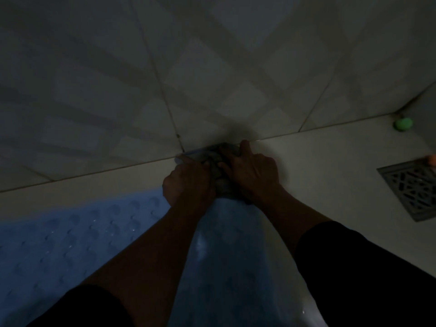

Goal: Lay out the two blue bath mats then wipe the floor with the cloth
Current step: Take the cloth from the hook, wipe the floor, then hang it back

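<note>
Both hands on the cloth at the foot of the wall.

I see my left hand (188, 182) curled over the crumpled grey cloth (218, 168) and my right hand (252, 172) pressing it with fingers spread, on the pale tiled floor (330, 161). Two studded blue bath mats (70, 244) lie under my forearms. A metal drain grate (411, 190) sits right; I can read no writing.

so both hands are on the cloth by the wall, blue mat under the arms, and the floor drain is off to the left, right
Not quite: the floor drain is off to the right, as the head view shows. The rest holds: left hand and right hand are on the cloth by the wall, blue mat under the arms.
</note>
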